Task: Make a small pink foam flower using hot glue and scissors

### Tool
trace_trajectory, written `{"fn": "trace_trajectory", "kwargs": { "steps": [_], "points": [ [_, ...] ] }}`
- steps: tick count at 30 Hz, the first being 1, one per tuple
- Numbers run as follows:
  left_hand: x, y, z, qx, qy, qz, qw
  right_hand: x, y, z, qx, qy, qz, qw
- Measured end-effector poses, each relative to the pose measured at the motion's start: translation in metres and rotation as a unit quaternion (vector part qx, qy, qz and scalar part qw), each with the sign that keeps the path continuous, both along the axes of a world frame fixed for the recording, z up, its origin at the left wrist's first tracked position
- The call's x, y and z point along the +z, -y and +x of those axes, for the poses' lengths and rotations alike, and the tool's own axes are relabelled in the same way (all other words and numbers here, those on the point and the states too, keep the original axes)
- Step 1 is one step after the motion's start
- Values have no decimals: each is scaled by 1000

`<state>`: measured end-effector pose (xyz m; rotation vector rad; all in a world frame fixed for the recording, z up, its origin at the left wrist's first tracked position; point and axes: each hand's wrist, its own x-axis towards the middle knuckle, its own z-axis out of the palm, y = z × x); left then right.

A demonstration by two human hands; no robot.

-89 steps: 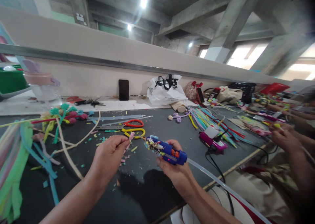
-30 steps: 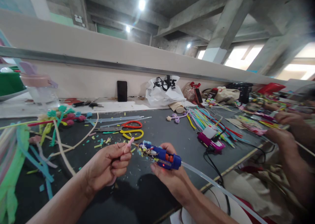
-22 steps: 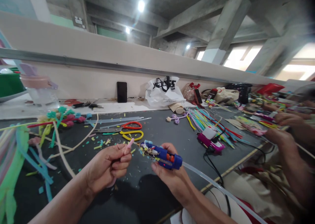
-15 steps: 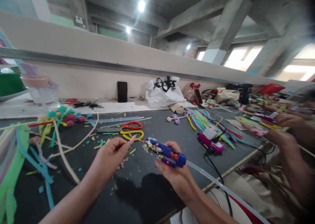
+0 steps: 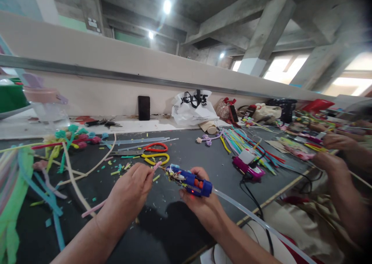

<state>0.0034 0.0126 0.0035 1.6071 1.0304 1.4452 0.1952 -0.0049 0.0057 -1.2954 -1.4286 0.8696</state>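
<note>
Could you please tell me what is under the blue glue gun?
Under the blue glue gun is the right hand, gripping it, with the shadowed dark tabletop below. The hand hides much of the gun's underside and the tabletop patch behind it.

Scissors (image 5: 143,153) beyond the glue gun (image 5: 189,182)

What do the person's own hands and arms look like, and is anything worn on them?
The left hand and right hand are ungloved. The left forearm and right forearm are bare where they show: no sleeve, watch or bracelet. I can't make out any ring.
</note>
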Motion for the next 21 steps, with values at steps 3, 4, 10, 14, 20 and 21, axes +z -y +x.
{"fn": "trace_trajectory", "kwargs": {
  "steps": [3,4,10,14,20,21],
  "points": [
    [-1,0,-1,-36,97,-56,993,2,1,-3,2,1,-10,1000],
    [-2,0,-1,-42,110,-67,991,2,2,-3,1,1,-11,1000],
    [-2,1,-2,-52,64,-67,994,0,1,-4,0,-1,2,1000],
    [2,1,1,-14,60,-46,997,-2,-2,-3,-22,-17,1,1000],
    [7,1,9,-32,165,-243,955,-3,0,9,13,-104,3,995],
    [7,1,9,-70,211,-282,933,-3,1,10,32,-115,-15,993]
  ]
}}
